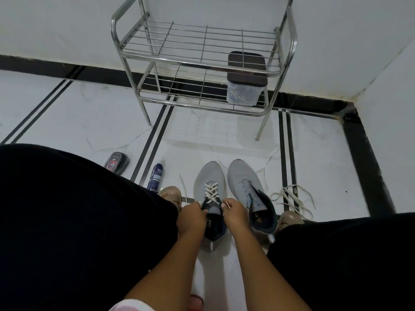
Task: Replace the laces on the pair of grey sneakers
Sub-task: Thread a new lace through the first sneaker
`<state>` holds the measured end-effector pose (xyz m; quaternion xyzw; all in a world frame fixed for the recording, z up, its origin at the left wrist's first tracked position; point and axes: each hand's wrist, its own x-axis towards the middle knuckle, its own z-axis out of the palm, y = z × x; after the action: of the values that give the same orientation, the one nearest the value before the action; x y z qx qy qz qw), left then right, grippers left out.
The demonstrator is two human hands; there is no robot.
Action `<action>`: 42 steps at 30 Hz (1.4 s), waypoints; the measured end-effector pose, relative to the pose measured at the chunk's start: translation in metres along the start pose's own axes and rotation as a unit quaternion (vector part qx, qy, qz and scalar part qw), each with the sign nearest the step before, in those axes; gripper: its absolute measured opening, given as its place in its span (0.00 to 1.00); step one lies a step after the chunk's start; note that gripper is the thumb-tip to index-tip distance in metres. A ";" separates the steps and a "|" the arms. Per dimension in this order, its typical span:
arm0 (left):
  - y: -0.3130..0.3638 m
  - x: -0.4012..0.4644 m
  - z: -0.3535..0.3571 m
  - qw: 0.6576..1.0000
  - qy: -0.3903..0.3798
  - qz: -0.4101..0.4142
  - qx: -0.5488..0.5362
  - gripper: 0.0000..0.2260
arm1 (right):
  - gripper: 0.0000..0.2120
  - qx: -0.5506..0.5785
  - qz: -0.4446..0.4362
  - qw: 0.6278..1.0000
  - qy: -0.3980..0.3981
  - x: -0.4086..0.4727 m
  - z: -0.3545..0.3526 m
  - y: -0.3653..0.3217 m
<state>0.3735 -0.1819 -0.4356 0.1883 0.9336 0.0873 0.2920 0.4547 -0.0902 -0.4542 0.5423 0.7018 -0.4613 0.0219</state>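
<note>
Left hand (192, 217): pinches lace end (183, 187) at laced sneaker (210, 187).
Right hand (234, 213): pinches other lace tip.
Unlaced sneaker (247, 185): just beside.
Loose lace (292, 198): on floor (101, 113).

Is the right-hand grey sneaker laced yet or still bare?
Bare. The right sneaker shows empty eyelets and an open tongue; a loose lace lies on the floor beside it.

Shiny metal rack (202, 63) (chromed tubing), matt knit-cloth sneakers (210, 176), glossy floor (94, 113).

No legible text; print on blue bottle (156, 176) and sneaker insoles too blurred.
</note>
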 end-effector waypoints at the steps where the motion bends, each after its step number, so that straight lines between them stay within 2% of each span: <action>1: 0.000 0.001 0.001 1.000 0.008 0.005 0.011 0.12 | 0.11 0.018 0.009 1.000 0.000 0.002 0.001 0.001; 4: 0.001 0.004 0.004 0.999 0.027 0.014 0.036 0.12 | 0.05 0.120 0.059 0.991 0.004 0.008 0.004 0.005; 7: 0.002 0.007 0.006 0.998 0.037 0.015 0.048 0.12 | 0.14 0.164 0.103 0.981 0.008 0.013 0.004 0.009; 9: 0.003 0.007 0.007 0.998 0.037 0.016 0.054 0.12 | 0.12 0.169 0.106 0.980 0.008 0.016 0.004 0.010; 11: 0.004 0.007 0.008 0.997 0.039 0.018 0.058 0.12 | 0.10 0.160 0.096 0.982 0.005 0.018 0.005 0.008; 17: 0.005 0.008 0.009 0.998 0.042 0.014 0.050 0.11 | 0.14 0.122 0.100 0.987 0.039 0.022 0.009 0.010; 23: 0.002 0.010 0.011 0.998 0.042 0.014 0.034 0.11 | 0.12 0.106 0.100 0.989 0.039 0.018 0.008 0.008; 34: -0.001 0.010 0.010 0.999 0.049 0.002 0.007 0.12 | 0.07 0.142 0.101 0.985 0.009 0.015 0.009 0.010; 36: -0.001 0.011 0.010 0.999 0.049 0.009 0.008 0.13 | 0.03 0.135 0.083 0.987 0.008 0.011 0.006 0.006; 37: -0.001 0.012 0.010 0.999 0.049 0.011 0.009 0.13 | 0.02 0.128 0.075 0.989 0.009 0.009 0.005 0.004; 39: -0.001 0.013 0.009 0.999 0.053 0.013 0.008 0.14 | 0.08 0.096 0.049 0.994 0.005 0.003 0.004 0.002; 42: 0.001 0.013 0.009 0.998 0.059 0.014 0.014 0.13 | 0.12 -0.010 0.010 1.000 -0.003 -0.003 0.008 0.003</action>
<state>0.3695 -0.1753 -0.4494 0.1998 0.9477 0.0897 0.2322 0.4548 -0.0977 -0.4591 0.5479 0.7007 -0.4557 0.0341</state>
